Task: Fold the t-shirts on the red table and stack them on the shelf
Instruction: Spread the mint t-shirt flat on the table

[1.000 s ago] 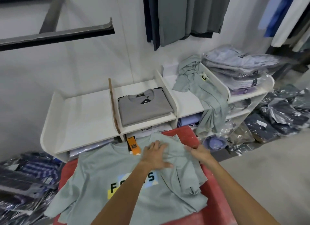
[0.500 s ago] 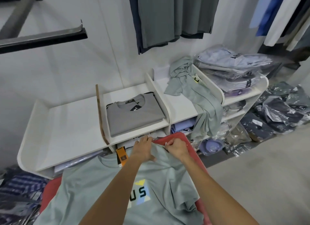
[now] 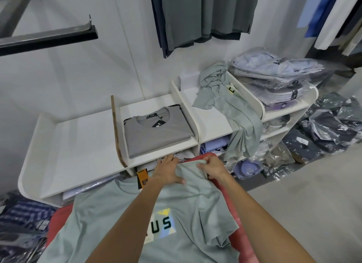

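One sage-green t-shirt (image 3: 125, 219) lies spread face up on the red worktop (image 3: 58, 217), its printed chest panel near the near edge and its collar toward the far edge; one orange hang tag (image 3: 142, 178) stands at the collar. The shirt's right sleeve is bunched at the worktop's right edge. Two hands work at the shirt's far right shoulder, close to the far edge of the worktop. The left hand (image 3: 168, 172) lies flat on the fabric with fingers fairly straight and thumb spread, pressing it down. The right hand (image 3: 212, 167), just beside it, has its fingers curled round a fold of the shoulder cloth, pinching it up.

Beyond the far edge stands one white shelf (image 3: 78, 145) with four top compartments. The second from the left holds one folded grey t-shirt (image 3: 156, 135). One crumpled green t-shirt (image 3: 233, 109) drapes across the third compartment and over its front edge. The rightmost carries a stack of bagged shirts (image 3: 274, 74); I cannot count them. More bagged garments (image 3: 331, 129) lie on the floor at right, and hanging clothes (image 3: 203, 15) show against the wall.
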